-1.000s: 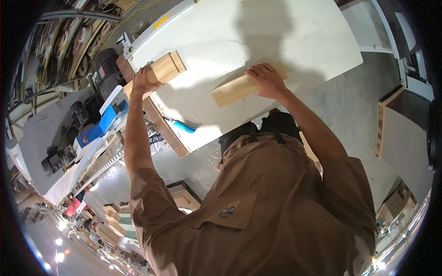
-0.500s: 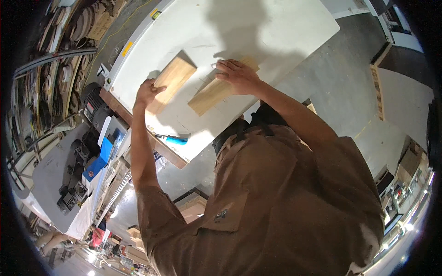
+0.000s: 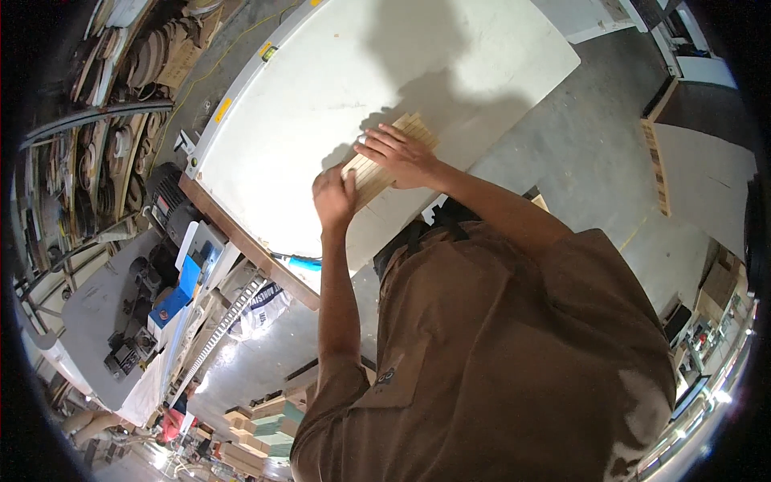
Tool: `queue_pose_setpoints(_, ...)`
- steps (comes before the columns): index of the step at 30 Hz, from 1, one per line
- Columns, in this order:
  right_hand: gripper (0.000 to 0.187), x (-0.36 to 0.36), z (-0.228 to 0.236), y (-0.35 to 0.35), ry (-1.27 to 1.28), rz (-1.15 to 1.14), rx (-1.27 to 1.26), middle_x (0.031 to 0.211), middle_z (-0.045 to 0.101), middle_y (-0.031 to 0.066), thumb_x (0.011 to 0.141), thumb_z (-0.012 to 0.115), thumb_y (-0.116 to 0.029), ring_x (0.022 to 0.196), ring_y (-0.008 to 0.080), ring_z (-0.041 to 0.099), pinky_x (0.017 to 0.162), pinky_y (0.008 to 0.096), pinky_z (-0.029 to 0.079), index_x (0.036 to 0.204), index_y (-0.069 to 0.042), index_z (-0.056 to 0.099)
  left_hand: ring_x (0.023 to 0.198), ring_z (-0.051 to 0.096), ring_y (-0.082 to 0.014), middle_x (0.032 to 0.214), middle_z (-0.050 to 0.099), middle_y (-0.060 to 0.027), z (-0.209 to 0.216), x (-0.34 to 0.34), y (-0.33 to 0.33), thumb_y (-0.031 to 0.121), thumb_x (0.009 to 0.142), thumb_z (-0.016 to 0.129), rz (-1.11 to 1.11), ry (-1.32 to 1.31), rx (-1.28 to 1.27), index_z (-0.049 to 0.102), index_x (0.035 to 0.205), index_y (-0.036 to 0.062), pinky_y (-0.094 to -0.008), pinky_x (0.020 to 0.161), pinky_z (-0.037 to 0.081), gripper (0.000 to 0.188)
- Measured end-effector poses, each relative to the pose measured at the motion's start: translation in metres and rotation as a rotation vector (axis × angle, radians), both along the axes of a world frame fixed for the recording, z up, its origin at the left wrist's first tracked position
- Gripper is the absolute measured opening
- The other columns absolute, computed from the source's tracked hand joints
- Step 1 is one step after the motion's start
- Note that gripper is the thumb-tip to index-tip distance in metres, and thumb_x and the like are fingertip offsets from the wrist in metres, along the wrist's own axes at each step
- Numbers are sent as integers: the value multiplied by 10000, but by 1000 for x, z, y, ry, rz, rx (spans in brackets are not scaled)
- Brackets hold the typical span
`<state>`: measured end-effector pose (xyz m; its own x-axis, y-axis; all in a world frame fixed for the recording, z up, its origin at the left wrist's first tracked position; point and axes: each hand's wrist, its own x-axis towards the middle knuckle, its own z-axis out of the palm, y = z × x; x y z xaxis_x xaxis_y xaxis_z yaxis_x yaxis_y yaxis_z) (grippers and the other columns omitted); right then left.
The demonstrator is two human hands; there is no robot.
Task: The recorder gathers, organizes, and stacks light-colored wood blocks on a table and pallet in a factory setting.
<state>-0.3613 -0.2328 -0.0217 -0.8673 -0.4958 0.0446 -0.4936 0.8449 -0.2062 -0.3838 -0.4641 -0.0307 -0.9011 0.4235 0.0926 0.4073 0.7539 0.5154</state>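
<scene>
Pale wooden strips point(image 3: 374, 178) sit pressed together in one bundle over the white tabletop point(image 3: 297, 104), slanting from lower left to upper right. My left hand point(image 3: 333, 198) grips the bundle's lower-left end, with the thumb on top. Across its upper part, my right hand point(image 3: 404, 156) is closed around the strips, fingers bent over the far side. Both palms hide part of the wood. Beside my left forearm lies a blue-handled tool point(image 3: 305, 263), mostly covered by the arm.
A brown wooden edge point(image 3: 233, 229) runs along the table's left side. Beyond it stand a machine with a dark motor point(image 3: 170, 197) and a blue box point(image 3: 173, 301). Racks of wood offcuts point(image 3: 120, 149) fill the far left. A white printed bag point(image 3: 261, 309) is on the floor.
My left hand has moved right, bringing its wooden piece against the one under my right hand. The two separate pieces now form one bundle, with thin strips showing.
</scene>
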Motion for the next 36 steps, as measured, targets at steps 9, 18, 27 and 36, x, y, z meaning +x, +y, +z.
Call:
queue_pose_setpoints(9, 1163, -1, 1, 60, 3, -88, -271, 1601, 308, 246, 748, 809, -599, 1515, 370, 259, 1247, 481, 283, 1570, 21, 269, 1311, 532, -330, 1597, 368, -224, -34, 56, -70, 290, 1014, 644, 609, -471, 704, 234, 1588, -33, -400, 1092, 453, 776)
queue_pose_setpoints(18, 1361, 12, -30, 76, -338, -240, -549, 1664, 24, 300, 712, 902, -347, 1547, 433, 111, 1263, 448, 222, 1595, 49, -56, 894, 521, -130, 1072, 602, -49, -13, 67, -1, 115, 954, 625, 760, -497, 1011, 307, 1584, 1, -277, 847, 451, 716)
queue_pose_setpoints(27, 1350, 11, -23, 80, -461, -238, -759, 1675, 2, 278, 736, 885, -178, 1550, 413, 120, 1271, 459, 197, 1596, -4, -142, 1157, 577, -224, 1362, 574, -124, -18, 69, -5, 162, 986, 605, 685, -500, 1016, 336, 1573, 6, -341, 992, 473, 664)
queue_pose_setpoints(36, 1374, 17, -27, 82, -426, -285, -814, 1678, 34, 264, 698, 920, -230, 1551, 405, 121, 1279, 518, 159, 1609, -17, -86, 1440, 371, -356, 1599, 319, -239, -22, 64, -13, 261, 974, 668, 678, -176, 525, 199, 1594, -21, -460, 1197, 306, 826)
